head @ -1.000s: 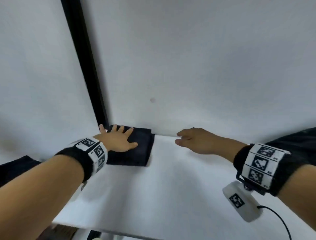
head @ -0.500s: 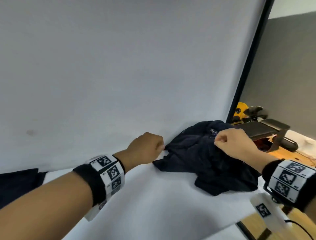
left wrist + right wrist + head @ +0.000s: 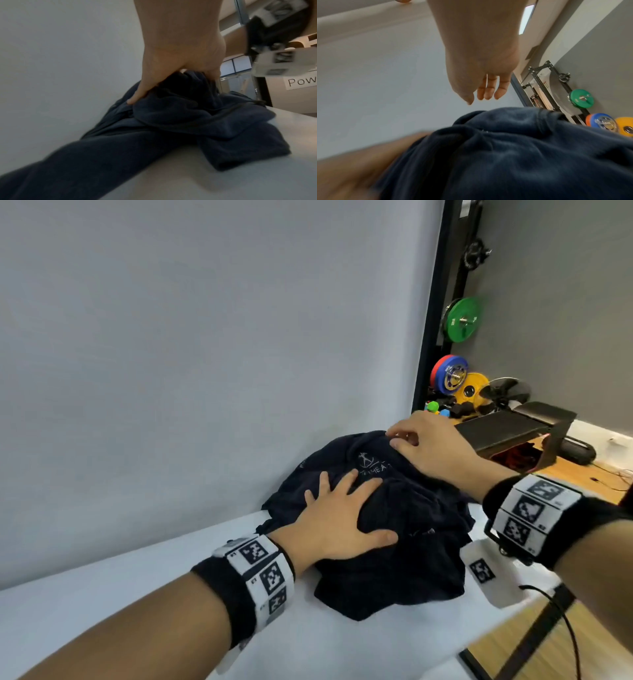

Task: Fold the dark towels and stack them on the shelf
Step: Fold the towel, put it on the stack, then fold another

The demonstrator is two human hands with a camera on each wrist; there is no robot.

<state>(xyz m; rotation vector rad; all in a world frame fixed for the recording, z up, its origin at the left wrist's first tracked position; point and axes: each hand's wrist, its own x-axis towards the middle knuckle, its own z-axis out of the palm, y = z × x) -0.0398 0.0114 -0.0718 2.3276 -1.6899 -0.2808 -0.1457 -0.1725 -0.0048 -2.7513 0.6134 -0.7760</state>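
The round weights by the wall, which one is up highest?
The green plate. It hangs well above the blue-and-red plate and the yellow plate, which sit lower down.

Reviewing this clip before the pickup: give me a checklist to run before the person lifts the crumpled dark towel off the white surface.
1. Left hand on the dark towel: ok, spread flat on it.
2. Right hand gripping cloth: cannot tell; fingers bent at the far edge.
3. Towel folded: not ok, bunched.
4. Towel fully on the white surface: ok.
5. Number of towels in the heap: cannot tell.
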